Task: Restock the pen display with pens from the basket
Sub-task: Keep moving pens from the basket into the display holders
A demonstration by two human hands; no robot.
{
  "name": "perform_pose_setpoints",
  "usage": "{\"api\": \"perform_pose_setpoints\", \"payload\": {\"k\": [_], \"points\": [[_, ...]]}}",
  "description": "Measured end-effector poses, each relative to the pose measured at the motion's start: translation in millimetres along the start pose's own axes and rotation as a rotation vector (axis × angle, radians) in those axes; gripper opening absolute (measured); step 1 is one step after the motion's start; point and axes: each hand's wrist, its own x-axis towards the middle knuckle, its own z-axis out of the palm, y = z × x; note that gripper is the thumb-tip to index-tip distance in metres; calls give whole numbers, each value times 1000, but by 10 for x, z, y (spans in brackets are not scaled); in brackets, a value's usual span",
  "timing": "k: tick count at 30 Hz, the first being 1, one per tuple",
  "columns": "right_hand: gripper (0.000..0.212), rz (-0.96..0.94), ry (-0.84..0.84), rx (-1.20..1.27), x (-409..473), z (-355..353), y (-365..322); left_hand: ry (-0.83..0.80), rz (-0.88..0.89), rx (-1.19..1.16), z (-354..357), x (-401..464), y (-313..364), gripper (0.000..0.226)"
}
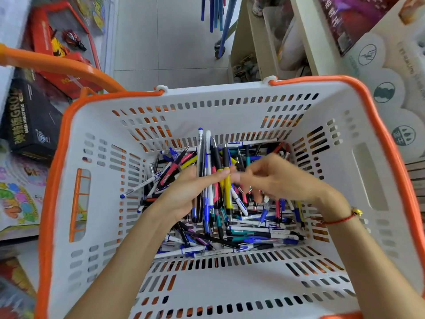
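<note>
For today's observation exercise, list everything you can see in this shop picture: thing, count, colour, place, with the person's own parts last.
basket: one, white with orange rim, centre.
loose pens: too many to count, mixed colours, on the basket floor.
bundle of pens: several, blue, black, yellow, pink, held upright in the basket.
orange handle: one, upper left.
toy boxes: several, red, black, multicoloured, left shelves.
white display stand: one, upper right.
bracelet: one, red, on right wrist.
left hand: grips the bundle.
right hand: blurred, fingers curled beside the bundle.
</note>
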Motion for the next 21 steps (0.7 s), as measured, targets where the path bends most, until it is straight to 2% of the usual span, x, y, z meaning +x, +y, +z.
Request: {"api": "perform_pose_setpoints", "payload": {"k": [2, 3, 4, 6, 8, 9, 11, 13, 15, 17, 21], "points": [[44, -64, 313, 60, 42, -38, 66, -125, -59, 86, -12, -2, 6, 38], [44, -72, 424, 55, 85, -44, 103, -197, -96, 133, -8, -22, 19, 40], [40, -53, 464, 26, 122, -42, 121, -257, -128, 180, -8, -33, 18, 35], [31, 17, 324, -18, 179, -13, 154, -330, -191, 244, 14, -61, 37, 19], [34, 84, 154, 52, 183, 5, 173, -381, -242, 225, 41, -102, 59, 12], [34, 98, 123, 83, 177, 3, 187, -401, -250, 213, 60, -120, 76, 12], [40, 78, 151, 100, 167, -7, 184, -406, -245, 213, 76, -123, 82, 15], [71, 48, 188, 148, 170, -13, 200, -418, -246, 186, 67, -141, 98, 18], [87, 26, 218, 187, 160, 5, 193, -497, -238, 176, 54, -156, 113, 21], [88, -26, 243, 196, 170, 32, 165, -548, -221, 182, 42, -161, 105, 24], [75, -117, 349, 293, 167, 75, 100, -502, -204, 127, 3, -118, 58, 25]]}}
